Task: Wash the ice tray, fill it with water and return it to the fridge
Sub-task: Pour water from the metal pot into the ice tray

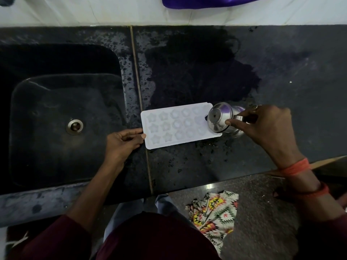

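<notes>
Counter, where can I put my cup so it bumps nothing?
Best is the dry counter behind the right hand, toward the wall. The strip between the ice tray and the counter's front edge is bare too, though spattered. Crowded: the tray's ends, where the left hand holds it and the steel pot tips.

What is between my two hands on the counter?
In the head view, the ice tray and a tilted steel pot: left hand holds the tray's edge, right hand holds the pot.

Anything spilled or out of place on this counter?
Yes. A large wet patch spreads over the stone counter behind the ice tray, looking like spilled water, and a patterned cloth lies crumpled on the floor below.
</notes>
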The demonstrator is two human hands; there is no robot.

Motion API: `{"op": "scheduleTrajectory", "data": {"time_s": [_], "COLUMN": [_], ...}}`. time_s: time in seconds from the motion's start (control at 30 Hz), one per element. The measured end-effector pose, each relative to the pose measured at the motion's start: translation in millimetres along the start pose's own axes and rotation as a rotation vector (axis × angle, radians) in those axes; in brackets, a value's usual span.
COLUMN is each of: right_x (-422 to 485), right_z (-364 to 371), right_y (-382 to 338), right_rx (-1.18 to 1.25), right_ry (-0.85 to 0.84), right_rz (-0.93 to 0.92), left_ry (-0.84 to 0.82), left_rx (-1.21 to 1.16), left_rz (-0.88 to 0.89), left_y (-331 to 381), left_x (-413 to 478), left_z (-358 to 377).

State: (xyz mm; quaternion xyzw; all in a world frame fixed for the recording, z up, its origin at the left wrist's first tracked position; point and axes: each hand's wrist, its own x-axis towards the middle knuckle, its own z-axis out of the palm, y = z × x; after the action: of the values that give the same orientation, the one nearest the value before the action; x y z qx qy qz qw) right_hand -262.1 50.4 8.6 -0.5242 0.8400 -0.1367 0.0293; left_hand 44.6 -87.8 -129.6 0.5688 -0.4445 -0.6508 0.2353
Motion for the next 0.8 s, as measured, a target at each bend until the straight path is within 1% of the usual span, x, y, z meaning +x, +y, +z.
{"op": "scheduleTrajectory", "data": {"time_s": [0.5, 0.8], "right_x": [2.3, 4.7], "right_z": [3.0, 1.2], "right_y": [4.9, 2.1], "right_rx": [-0.034, -0.002], "right_ry": [-0.02, -0.039], "right_rz": [0.004, 0.034], "left_ry": [0.002, 0.002], "left_rx": [0.007, 0.006], "left_rz": [-0.005, -0.011], "left_y": [3.7, 2.7], "left_x": [-2.0, -0.8], "left_z": [1.5, 0.0]}}
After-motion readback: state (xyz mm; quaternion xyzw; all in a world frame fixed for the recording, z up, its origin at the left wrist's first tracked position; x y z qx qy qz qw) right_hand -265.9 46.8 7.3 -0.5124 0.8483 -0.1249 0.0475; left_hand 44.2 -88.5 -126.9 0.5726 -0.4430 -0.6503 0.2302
